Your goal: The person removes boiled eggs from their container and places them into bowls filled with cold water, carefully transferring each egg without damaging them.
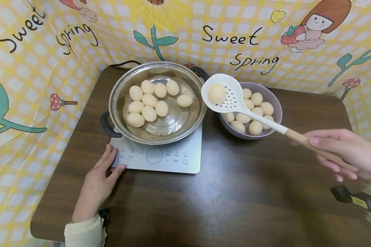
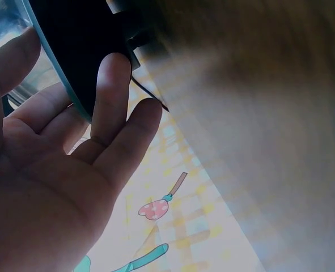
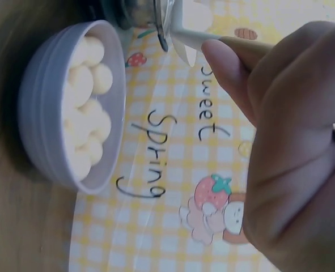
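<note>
My right hand (image 1: 347, 151) grips the wooden handle of a white slotted spoon (image 1: 259, 118). One egg (image 1: 217, 94) lies in the spoon's bowl, held between the pot's right rim and a purple-grey bowl (image 1: 276, 118). More eggs fill that bowl, partly covered by the spoon in the head view. Several eggs (image 1: 149, 114) sit in the shallow water of a steel pot (image 1: 170, 139), which stands on a silver induction cooker (image 1: 173, 165). With fingers fairly straight, my left hand (image 1: 97, 183) touches the cooker's front left corner; the left wrist view shows fingertips (image 2: 115, 65) against its dark underside.
The pot has black side handles (image 1: 106, 124) jutting out. A black cord (image 1: 125, 63) runs behind it. A dark wooden table (image 1: 235, 192) carries everything, and a yellow checked cloth (image 1: 179, 44) with printed figures hangs around its back and sides.
</note>
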`<state>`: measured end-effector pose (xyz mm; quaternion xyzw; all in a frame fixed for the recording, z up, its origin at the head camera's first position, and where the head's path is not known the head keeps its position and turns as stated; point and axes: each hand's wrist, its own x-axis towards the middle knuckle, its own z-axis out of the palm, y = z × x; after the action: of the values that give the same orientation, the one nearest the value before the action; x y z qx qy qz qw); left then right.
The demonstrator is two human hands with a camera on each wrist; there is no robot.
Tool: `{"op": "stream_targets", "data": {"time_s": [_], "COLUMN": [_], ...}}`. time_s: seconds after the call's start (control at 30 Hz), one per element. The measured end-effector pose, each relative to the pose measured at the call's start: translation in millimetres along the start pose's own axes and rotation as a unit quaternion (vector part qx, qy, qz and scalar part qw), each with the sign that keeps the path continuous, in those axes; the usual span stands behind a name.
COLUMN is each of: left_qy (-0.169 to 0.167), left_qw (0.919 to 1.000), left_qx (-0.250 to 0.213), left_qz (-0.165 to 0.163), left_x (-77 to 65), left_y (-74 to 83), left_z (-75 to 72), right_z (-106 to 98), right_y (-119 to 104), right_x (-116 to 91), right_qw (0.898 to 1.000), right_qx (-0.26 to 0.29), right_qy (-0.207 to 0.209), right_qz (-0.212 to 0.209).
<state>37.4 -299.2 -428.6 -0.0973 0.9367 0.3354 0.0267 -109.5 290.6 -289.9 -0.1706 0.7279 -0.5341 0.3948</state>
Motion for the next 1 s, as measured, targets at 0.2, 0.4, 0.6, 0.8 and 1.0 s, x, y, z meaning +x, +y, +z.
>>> {"op": "stream_targets", "data": {"time_s": [0.2, 0.4, 0.6, 0.8, 1.0], "left_qy": [0.002, 0.002, 0.003, 0.000, -0.004], "left_qw": [1.0000, 1.0000, 1.0000, 1.0000, 1.0000], "left_qx": [0.002, 0.003, 0.003, 0.005, 0.006], "left_qz": [0.001, 0.000, 0.001, -0.001, -0.004], "left_x": [-0.3, -1.0, -1.1, -0.6, 0.0], "left_y": [0.3, 1.1, 0.8, 0.4, 1.7], "left_z": [-0.3, -0.6, -0.3, -0.6, -0.6], "right_z": [-5, -12, -17, -13, -8], "right_y": [12, 24, 39, 49, 53], "right_x": [-8, -15, -20, -23, -22], "right_qw": [1.000, 1.000, 0.999, 0.990, 0.976], "right_qx": [0.001, 0.017, 0.022, -0.051, -0.098], "right_qy": [-0.002, 0.008, 0.034, 0.132, 0.186], "right_qz": [-0.008, -0.012, -0.004, 0.028, 0.055]}}
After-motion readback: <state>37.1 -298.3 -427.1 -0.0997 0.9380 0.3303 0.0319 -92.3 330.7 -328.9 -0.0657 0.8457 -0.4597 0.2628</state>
